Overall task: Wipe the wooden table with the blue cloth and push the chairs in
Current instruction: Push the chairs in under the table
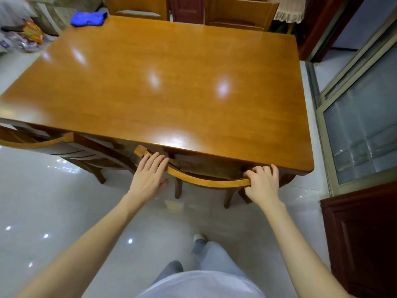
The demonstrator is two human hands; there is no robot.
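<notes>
chair (204, 182): seat mostly under table (171, 82) | left chair (43, 143): cut off | packets (30, 35): blurred, perhaps snacks

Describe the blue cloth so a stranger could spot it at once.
Start at the big wooden table. At its far left corner the cloth lies bunched by the edge. Unlike the orange packets off to the left, it is bright blue.

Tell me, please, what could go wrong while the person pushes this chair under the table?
1. The right hand grips the chair rail with its fingers curled over it, close to the table edge; they might get pinched there.
2. The left hand only rests flat on the rail, so the push may be uneven and the chair could swing toward the neighbouring chair.
</notes>
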